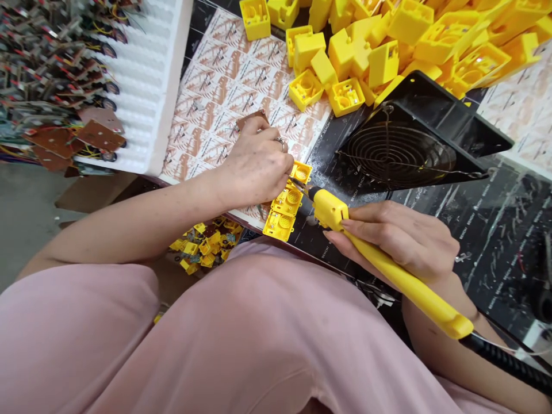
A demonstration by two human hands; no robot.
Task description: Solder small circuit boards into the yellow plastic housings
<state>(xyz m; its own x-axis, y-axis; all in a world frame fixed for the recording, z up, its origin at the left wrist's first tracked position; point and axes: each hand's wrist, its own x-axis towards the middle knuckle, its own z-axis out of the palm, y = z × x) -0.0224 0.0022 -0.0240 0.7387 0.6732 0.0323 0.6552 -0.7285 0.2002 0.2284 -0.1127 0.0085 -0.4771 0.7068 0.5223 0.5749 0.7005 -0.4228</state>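
My right hand (401, 241) is wrapped round a yellow soldering iron (388, 270), its dark tip pointing left at a row of small yellow plastic housings (282, 215). These lie open side up near the table's front edge, with metal contacts and round perforated patches inside. My left hand (261, 164), with a ring on one finger, is closed over the upper end of this row, close to the iron's tip. Its fingertips and whatever they pinch are hidden. Past its knuckles pokes a brown circuit board (254, 119); I cannot tell whether the hand grips it.
Many yellow housings (353, 52) are heaped at the back right. A black fan (401, 144) stands before them. At the left, a white foam tray (146, 86) bears wired circuit boards (56, 98). Below the table edge lie more small yellow parts (207, 244).
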